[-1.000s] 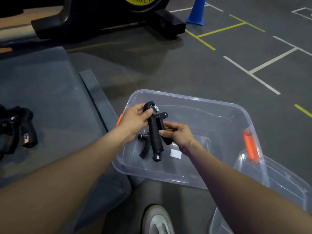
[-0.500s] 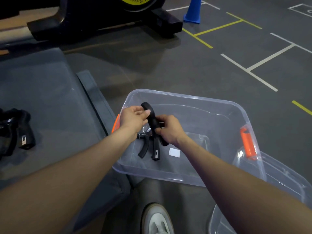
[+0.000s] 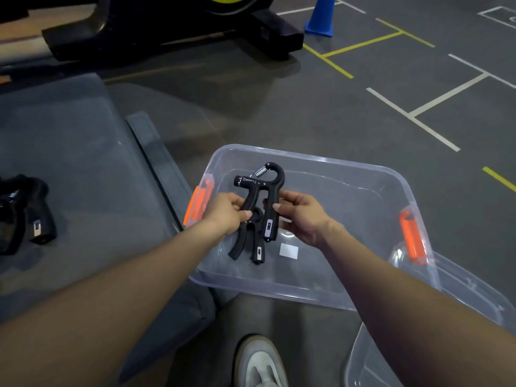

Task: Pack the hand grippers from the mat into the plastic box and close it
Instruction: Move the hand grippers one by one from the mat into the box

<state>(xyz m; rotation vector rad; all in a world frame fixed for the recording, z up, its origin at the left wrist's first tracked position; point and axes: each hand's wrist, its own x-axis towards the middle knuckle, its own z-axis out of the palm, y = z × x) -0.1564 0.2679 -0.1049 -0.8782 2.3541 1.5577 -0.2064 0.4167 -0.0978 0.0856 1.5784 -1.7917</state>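
Note:
A black hand gripper (image 3: 264, 188) with a steel spring is held flat over the clear plastic box (image 3: 346, 196). My left hand (image 3: 223, 213) pinches its left handle and my right hand (image 3: 300, 215) pinches its right handle. Under it a second black hand gripper (image 3: 252, 241) lies on the box floor. More black hand grippers (image 3: 25, 213) sit on the grey mat (image 3: 83, 169) at the far left. The box has orange latches (image 3: 410, 236) at both ends. Its clear lid (image 3: 458, 331) lies at the lower right, partly under the box.
A black and yellow exercise machine (image 3: 156, 26) stands at the back. A blue cone (image 3: 321, 16) is beyond it on the grey floor with white and yellow lines. My shoe (image 3: 259, 364) is just below the box.
The held gripper has turned from edge-on to flat, with its spring end pointing away, and both hands now grip its two handles.

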